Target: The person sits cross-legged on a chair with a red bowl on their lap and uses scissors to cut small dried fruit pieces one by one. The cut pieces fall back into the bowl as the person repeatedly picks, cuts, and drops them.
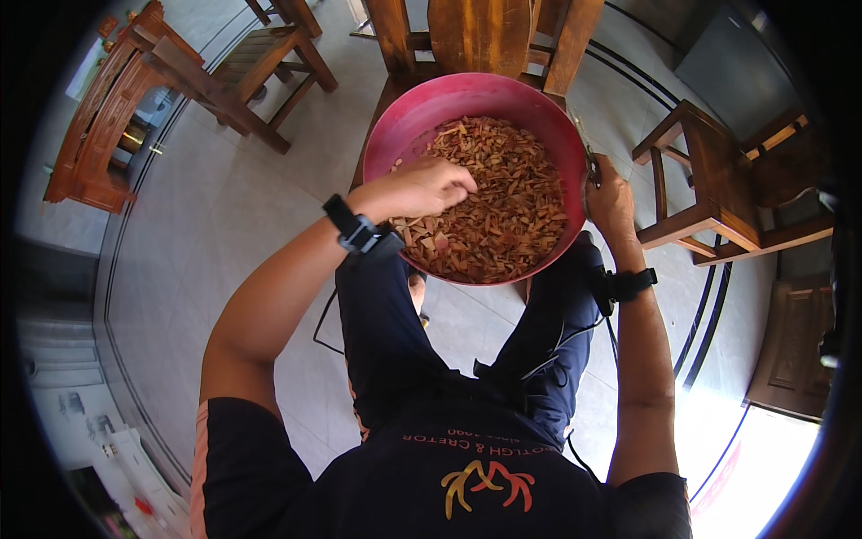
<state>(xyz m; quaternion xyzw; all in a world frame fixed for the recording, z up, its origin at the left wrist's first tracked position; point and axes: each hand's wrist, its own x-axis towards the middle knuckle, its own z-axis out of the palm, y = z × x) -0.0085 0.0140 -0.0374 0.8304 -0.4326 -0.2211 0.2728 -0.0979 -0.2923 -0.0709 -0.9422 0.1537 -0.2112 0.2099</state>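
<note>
A round pink plastic tub stands in front of me, its far side over the seat of a wooden chair and its near side by my knees. Inside lie many small brown dried pieces, perhaps chopped dried vegetable; the exact kind is unclear. My left hand reaches over the tub's left side, fingers curled down at the pieces. Whether it pinches any is hidden. At the right rim my right hand grips the tub by a metal handle.
A wooden chair backs the tub. Other wooden chairs stand at the right and upper left. A carved wooden cabinet is at far left. Dark straps with devices sit on both wrists, and a black cable crosses my right thigh.
</note>
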